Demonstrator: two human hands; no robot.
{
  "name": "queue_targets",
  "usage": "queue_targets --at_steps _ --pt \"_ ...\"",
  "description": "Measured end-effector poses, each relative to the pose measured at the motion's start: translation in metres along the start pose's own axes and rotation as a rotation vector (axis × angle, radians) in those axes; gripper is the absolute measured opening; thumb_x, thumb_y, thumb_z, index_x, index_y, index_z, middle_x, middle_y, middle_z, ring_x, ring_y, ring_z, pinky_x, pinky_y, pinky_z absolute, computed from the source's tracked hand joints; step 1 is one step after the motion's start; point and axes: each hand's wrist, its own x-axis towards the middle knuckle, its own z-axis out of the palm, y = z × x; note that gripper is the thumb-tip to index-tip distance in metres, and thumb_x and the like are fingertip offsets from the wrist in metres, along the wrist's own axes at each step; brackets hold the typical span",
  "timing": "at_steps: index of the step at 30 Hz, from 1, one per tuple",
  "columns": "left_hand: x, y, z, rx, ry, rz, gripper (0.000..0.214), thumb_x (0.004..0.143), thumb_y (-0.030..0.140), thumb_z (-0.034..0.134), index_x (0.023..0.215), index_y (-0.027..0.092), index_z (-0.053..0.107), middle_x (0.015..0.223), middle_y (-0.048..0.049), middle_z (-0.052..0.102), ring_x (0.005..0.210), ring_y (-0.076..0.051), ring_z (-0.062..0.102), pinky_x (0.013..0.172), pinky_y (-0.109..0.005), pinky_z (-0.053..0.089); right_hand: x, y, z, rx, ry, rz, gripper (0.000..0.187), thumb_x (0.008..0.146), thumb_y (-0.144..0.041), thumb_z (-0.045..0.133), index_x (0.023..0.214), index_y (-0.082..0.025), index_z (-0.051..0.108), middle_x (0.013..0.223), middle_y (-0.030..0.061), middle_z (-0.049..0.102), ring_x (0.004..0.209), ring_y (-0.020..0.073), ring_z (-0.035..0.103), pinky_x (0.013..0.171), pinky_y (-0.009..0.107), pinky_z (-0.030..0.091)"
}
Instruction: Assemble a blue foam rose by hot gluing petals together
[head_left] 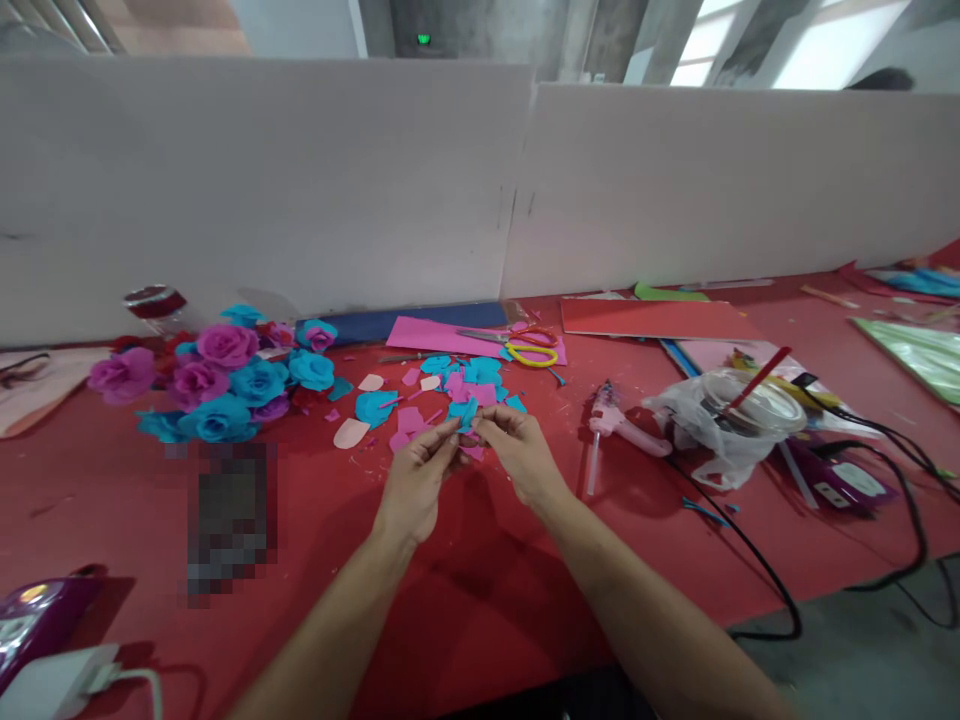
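Observation:
Between the fingertips of both hands is a small blue paper petal (468,414). My left hand (416,478) pinches its left side, and my right hand (521,450) grips it from the right. Just beyond the hands, loose petals in pink, blue and pale peach (409,424) lie scattered on the red table (315,640). Farther back, a pair of scissors (532,350) with yellow and red handles rests on a pink paper sheet (427,334). To the left stands a bunch of pink and blue paper roses (225,385).
On the right lie a pink glue gun (619,425) with a black cable, a plastic bag with a round container (757,405), and a purple power strip (840,475). A white charger (60,680) sits front left. A white partition (262,190) closes the back.

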Motion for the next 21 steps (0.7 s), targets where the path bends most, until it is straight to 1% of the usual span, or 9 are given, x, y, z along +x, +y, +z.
queue_targets --at_steps 4,7,10,12,15,18,21 --pt "0.000 0.000 0.000 0.096 0.037 0.026 0.035 0.069 0.032 0.072 0.101 0.018 0.070 0.081 -0.0024 0.070 0.062 -0.009 0.055 0.065 -0.024 0.043 0.002 0.003 -0.001 -0.009 0.004 -0.034 0.010 0.068 -0.025 0.061 0.062 -0.018 0.061 0.059 -0.0030 0.055 0.058 0.0101 0.050 0.062 0.024 0.043" --pt "0.001 0.000 -0.001 0.149 0.040 0.034 0.035 0.070 0.033 0.070 0.102 0.018 0.069 0.083 -0.0026 0.070 0.055 -0.007 0.048 0.060 -0.023 0.040 0.003 0.005 0.000 -0.010 0.022 -0.056 0.009 0.068 -0.027 0.062 0.065 -0.018 0.061 0.060 -0.0035 0.054 0.058 0.0103 0.049 0.061 0.024 0.042" --pt "0.002 0.000 -0.003 0.186 0.018 0.063 0.031 0.073 0.031 0.067 0.101 0.018 0.070 0.081 -0.0026 0.070 0.052 -0.006 0.042 0.054 -0.022 0.035 0.003 0.006 0.000 -0.030 -0.004 -0.069 0.013 0.070 -0.032 0.064 0.068 -0.019 0.062 0.062 -0.0028 0.056 0.059 0.0111 0.050 0.060 0.025 0.042" --pt "0.002 0.000 -0.003 0.207 0.010 0.078 0.029 0.073 0.030 0.065 0.100 0.017 0.070 0.082 -0.0033 0.070 0.055 -0.007 0.044 0.054 -0.022 0.034 0.004 0.007 -0.001 -0.111 0.007 -0.098 0.016 0.070 -0.032 0.064 0.063 -0.019 0.062 0.059 -0.0031 0.052 0.057 0.0107 0.046 0.057 0.024 0.038" --pt "0.002 0.000 -0.003 0.225 0.020 0.097 0.026 0.075 0.029 0.064 0.097 0.017 0.069 0.084 -0.0041 0.069 0.059 -0.008 0.046 0.055 -0.021 0.035 0.005 0.009 -0.002 -0.211 0.061 -0.130 0.019 0.069 -0.030 0.063 0.056 -0.018 0.059 0.055 -0.0042 0.044 0.055 0.0096 0.037 0.052 0.023 0.032" --pt "0.002 0.000 -0.003 0.230 0.034 0.102 0.023 0.075 0.028 0.064 0.094 0.016 0.069 0.084 -0.0037 0.069 0.057 -0.008 0.045 0.055 -0.021 0.036 0.005 0.011 -0.002 -0.214 0.065 -0.121 0.018 0.069 -0.029 0.062 0.055 -0.018 0.058 0.055 -0.0045 0.043 0.055 0.0093 0.036 0.052 0.023 0.030" --pt "0.002 0.000 -0.003 0.255 0.012 0.099 0.025 0.074 0.030 0.065 0.095 0.017 0.069 0.086 -0.0037 0.070 0.058 -0.009 0.051 0.062 -0.023 0.042 0.005 0.013 -0.002 -0.207 0.066 -0.119 0.016 0.069 -0.028 0.061 0.056 -0.018 0.057 0.054 -0.0050 0.043 0.054 0.0093 0.036 0.052 0.023 0.030"
